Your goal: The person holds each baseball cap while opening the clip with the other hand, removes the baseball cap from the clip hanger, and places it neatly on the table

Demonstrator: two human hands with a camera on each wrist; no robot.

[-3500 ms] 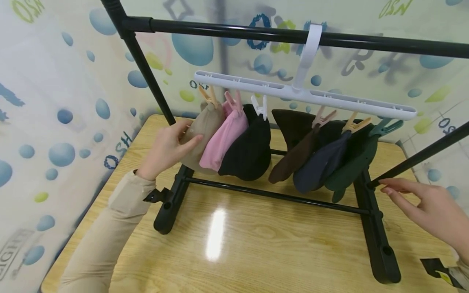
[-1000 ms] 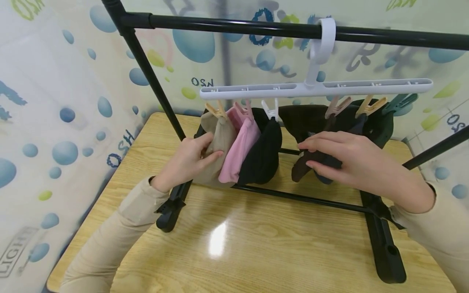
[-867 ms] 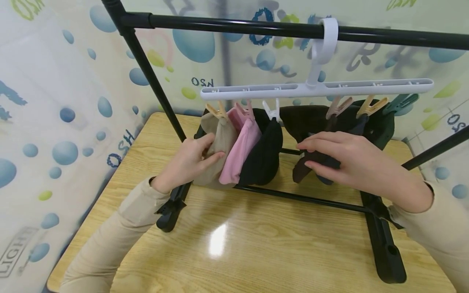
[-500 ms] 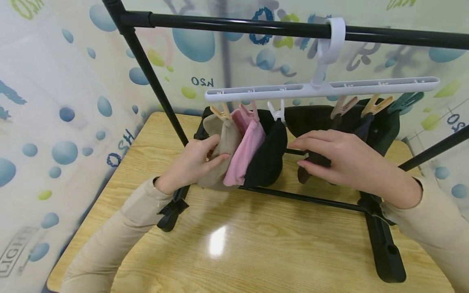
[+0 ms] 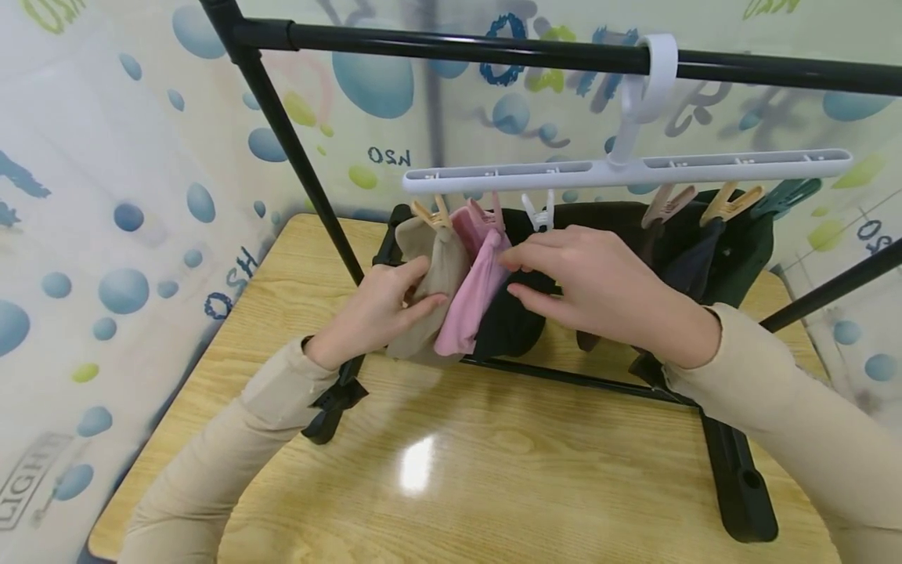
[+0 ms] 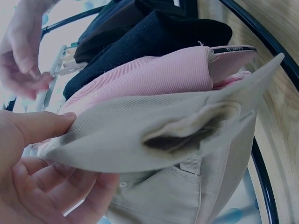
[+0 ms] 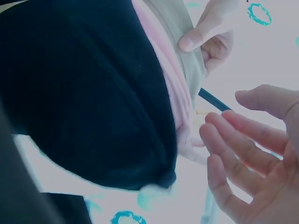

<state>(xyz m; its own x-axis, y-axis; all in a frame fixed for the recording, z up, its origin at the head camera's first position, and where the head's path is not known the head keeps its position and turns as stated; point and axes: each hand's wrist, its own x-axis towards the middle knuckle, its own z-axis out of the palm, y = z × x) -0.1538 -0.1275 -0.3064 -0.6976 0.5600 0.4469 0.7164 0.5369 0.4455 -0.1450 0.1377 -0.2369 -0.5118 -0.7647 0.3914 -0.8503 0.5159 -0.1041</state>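
Note:
My left hand (image 5: pixel 377 313) pinches the beige cap (image 6: pixel 135 116) between thumb and fingers, at the left end of the row. My right hand (image 5: pixel 606 286) hovers in front of the black cap (image 5: pixel 510 321), its fingertips close to the pink cap (image 5: pixel 472 305). In the right wrist view its fingers (image 7: pixel 247 168) are spread apart with nothing between them. A peach clothespin (image 5: pixel 434 215), a pink one (image 5: pixel 486 215) and a white one (image 5: pixel 539 211) hold these caps under the white hanger (image 5: pixel 606 174).
The hanger hooks over the black rack's top bar (image 5: pixel 437 41). Farther right hang a navy cap (image 5: pixel 694 266) and a dark green cap (image 5: pixel 747 254), with a brown one mostly behind my right hand. The rack stands on a wooden table (image 5: pixel 528 470) before a bubble-patterned wall.
My left hand has taken hold of the beige cap and shifted right. The hanger has slid right along the bar. My right hand has come from the rack's right leg leftward to the pink cap.

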